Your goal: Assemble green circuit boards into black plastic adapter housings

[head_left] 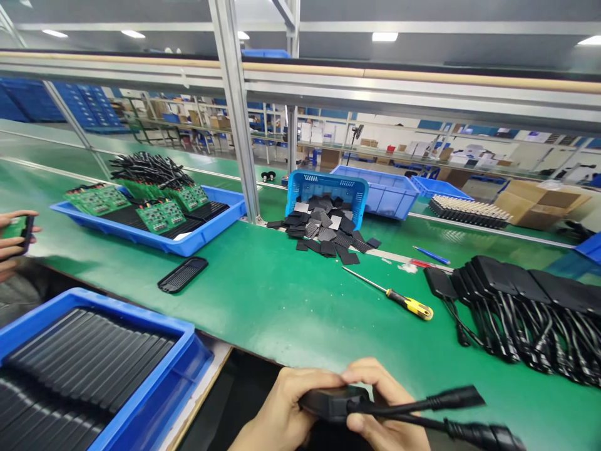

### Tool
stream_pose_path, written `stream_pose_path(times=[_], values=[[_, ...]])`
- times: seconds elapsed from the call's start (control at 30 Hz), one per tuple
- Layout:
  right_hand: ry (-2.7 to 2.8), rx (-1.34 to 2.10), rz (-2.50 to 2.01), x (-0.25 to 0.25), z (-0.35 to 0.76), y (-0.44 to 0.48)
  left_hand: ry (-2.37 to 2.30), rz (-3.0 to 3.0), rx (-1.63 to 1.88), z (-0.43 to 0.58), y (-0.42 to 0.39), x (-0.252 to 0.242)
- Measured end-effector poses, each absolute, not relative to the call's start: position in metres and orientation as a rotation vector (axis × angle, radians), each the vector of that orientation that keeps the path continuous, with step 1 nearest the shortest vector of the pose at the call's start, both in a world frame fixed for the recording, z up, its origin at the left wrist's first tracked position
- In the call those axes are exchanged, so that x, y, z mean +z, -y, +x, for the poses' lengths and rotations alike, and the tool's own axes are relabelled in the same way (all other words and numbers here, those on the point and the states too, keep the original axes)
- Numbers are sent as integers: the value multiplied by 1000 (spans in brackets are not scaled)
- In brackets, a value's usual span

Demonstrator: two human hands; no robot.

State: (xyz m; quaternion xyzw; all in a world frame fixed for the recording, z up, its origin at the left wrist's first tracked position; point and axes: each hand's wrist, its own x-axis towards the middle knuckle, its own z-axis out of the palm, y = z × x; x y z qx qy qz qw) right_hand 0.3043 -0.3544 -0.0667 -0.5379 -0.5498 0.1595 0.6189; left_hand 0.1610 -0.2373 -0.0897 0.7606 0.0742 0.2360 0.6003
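Both my hands meet at the bottom edge of the head view, over the near edge of the green bench (282, 300). My left hand (286, 410) and my right hand (382, 407) are closed round a black plastic adapter box (335, 401). Two black cables (451, 410) run from it to the right, each ending in a connector. A yellow-handled screwdriver (392, 295) lies on the mat beyond my hands.
A row of finished black adapters with cables (521, 300) lies at right. A tipped blue basket (326, 191) spills black pads. A blue tray of black covers (89, 369) sits at near left, a blue tray of green circuit boards (150, 216) farther back. Another person's hands (14, 241) hold something at the left edge.
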Motion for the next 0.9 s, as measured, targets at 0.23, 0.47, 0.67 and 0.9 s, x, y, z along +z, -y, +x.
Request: stream_pose_path(times=[0.23,0.47,0.67,0.9], values=[[1319,320,-1240,-64,303,352,-222,1645,563,164,240,-96],[1365,407,-1492,-80,311,371,-339,1456,331,165,243,-94],[1208,417,-1262,-72,297,358,-312,1518,360,164,237,-91],[1459,322,-1327,-79,306,356,-227,1622,447,165,233,-94]])
